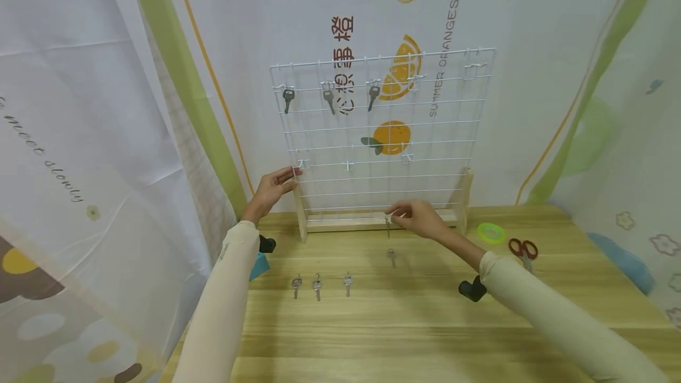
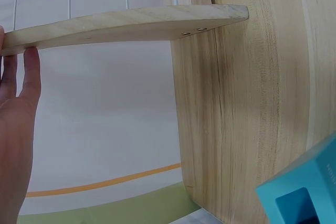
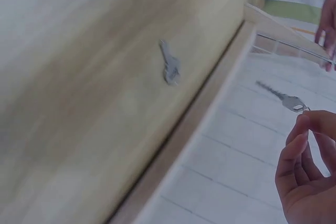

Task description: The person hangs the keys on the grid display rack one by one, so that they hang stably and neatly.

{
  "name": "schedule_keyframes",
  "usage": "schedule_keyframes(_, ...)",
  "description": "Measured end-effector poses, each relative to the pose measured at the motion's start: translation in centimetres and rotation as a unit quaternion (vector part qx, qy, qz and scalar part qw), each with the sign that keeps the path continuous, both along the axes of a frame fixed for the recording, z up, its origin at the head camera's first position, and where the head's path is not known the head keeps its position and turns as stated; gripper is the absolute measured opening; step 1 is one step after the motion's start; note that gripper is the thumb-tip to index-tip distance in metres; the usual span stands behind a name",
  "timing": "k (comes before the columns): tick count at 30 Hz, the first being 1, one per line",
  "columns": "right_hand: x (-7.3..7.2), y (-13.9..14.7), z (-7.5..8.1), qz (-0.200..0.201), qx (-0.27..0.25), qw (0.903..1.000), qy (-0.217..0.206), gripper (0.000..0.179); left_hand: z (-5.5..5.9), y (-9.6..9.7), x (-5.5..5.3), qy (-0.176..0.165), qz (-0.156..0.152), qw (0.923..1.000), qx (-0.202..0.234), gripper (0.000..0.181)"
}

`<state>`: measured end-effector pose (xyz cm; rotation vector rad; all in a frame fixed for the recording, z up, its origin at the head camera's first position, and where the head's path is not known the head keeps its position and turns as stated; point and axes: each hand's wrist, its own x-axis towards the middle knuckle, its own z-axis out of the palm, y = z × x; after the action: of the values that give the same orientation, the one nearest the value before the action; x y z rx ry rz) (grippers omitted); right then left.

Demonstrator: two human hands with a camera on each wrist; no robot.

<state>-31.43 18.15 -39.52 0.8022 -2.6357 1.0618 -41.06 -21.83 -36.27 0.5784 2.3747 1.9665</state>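
Note:
My right hand (image 1: pixel 420 218) pinches a small key (image 3: pixel 291 102) by the ring at its head, between thumb and forefinger. The key's blade hangs down in front of the rack's bottom bar in the head view. A white wire grid rack (image 1: pixel 383 181) stands on wooden feet. At its left side my left hand (image 1: pixel 273 191) grips the top of the wooden upright (image 2: pixel 121 24), fingertips against the wood. Below the right hand, another key (image 1: pixel 392 257) lies on the table. Three dark-looking keys, one of them a key at the left (image 1: pixel 288 99), hang from hooks high on the grid.
Several keys lie on the wooden table (image 1: pixel 340 341), among them one at the front left (image 1: pixel 297 286). White hooks (image 1: pixel 348 166) also sit lower on the grid. To the right are red-handled scissors (image 1: pixel 524 249) and a green tape roll (image 1: pixel 491 233). A blue box (image 2: pixel 304 187) stands by the left arm.

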Motion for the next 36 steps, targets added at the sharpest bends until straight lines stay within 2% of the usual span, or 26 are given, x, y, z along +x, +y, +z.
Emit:
schedule_keyframes(3,0.1,0.4,1.6,-0.010,-0.005,0.9999,0.007,0.017,0.1,-0.1,0.0,-0.005,0.001,1.0000,0.000,0.048)
schedule_keyframes(9,0.0,1.0,4.1,-0.023,-0.014,0.9983,0.052,0.016,0.1,-0.2,0.0,-0.009,-0.005,0.9999,-0.005,0.048)
schedule_keyframes(17,0.0,1.4,7.5,-0.045,-0.014,0.9964,0.071,0.019,0.0,-0.2,-0.1,-0.003,-0.012,0.9999,0.002,0.047)
schedule_keyframes(27,0.0,1.8,11.3,-0.070,-0.039,0.9898,0.118,0.018,-0.3,-0.1,-0.2,0.002,-0.005,1.0000,-0.005,0.047)
schedule_keyframes(36,-0.1,2.2,13.9,-0.085,-0.049,0.9834,0.152,0.019,-0.1,-0.1,0.0,0.003,-0.008,0.9999,0.005,0.048)
